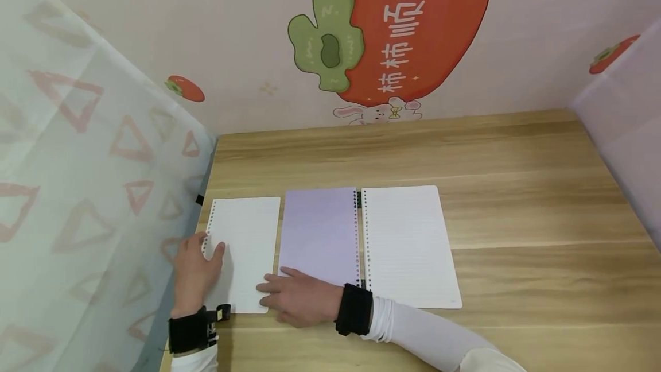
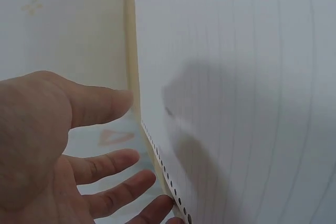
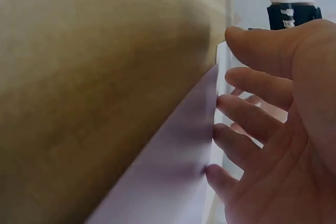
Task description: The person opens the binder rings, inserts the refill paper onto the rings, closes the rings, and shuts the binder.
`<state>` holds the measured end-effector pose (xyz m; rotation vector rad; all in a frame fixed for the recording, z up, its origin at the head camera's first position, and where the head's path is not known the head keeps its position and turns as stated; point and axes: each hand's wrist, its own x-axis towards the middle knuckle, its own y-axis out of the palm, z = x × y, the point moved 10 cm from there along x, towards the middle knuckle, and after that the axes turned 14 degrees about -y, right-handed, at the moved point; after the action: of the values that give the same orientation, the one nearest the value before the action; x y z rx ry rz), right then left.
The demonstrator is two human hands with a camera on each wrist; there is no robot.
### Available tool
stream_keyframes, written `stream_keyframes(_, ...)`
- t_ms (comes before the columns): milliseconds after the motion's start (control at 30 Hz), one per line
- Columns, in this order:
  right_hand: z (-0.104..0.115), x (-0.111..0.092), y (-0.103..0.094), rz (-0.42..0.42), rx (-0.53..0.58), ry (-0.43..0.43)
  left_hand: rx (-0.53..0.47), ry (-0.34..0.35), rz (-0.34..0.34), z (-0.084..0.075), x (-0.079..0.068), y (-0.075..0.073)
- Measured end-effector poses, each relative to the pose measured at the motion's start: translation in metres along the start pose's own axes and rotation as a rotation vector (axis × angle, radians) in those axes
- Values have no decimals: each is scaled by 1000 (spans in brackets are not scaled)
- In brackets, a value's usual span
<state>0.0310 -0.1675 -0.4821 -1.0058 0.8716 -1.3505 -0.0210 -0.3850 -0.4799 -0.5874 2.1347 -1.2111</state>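
Note:
A white lined loose-leaf sheet (image 1: 245,245) with punched holes down its left edge lies on the left of the wooden table. At that holed edge is my left hand (image 1: 195,271), its fingers spread and the thumb over the paper; in the left wrist view the fingertips (image 2: 152,211) come right up to the holes. My right hand (image 1: 304,297) lies across the lower left corner of a purple sheet (image 1: 320,228). Its straight fingers reach the white sheet's right edge. In the right wrist view, fingertips (image 3: 223,102) line the purple sheet's edge, nothing gripped.
Right of the purple sheet, along a dark ring spine (image 1: 360,200), lies a larger white lined page (image 1: 408,245). Bare wood (image 1: 537,234) extends to the right. A patterned cloth (image 1: 103,188) hangs along the table's left edge, and a printed backdrop (image 1: 248,45) stands behind.

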Motion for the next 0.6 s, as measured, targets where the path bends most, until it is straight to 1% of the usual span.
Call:
stream_keyframes(167, 1, -1, 3, 7, -12, 7, -11, -8, 41, 4, 5, 1)
stream_keyframes(267, 1, -2, 2, 3, -2, 12, -28, -20, 88, 8, 13, 3)
stream_keyframes(367, 2, -3, 1, 6, -1, 19, -47, -48, 167, 17, 21, 6)
stream_keyframes(433, 2, -3, 1, 12, -3, 27, -53, -54, 229, 23, 26, 8)
stream_keyframes(533, 3, -4, 1, 24, -13, 36, -58, -40, 323, 29, 30, 7)
stream_keyframes(600, 2, -4, 1, 29, -11, 39, -52, -11, 382, 30, 30, 5)
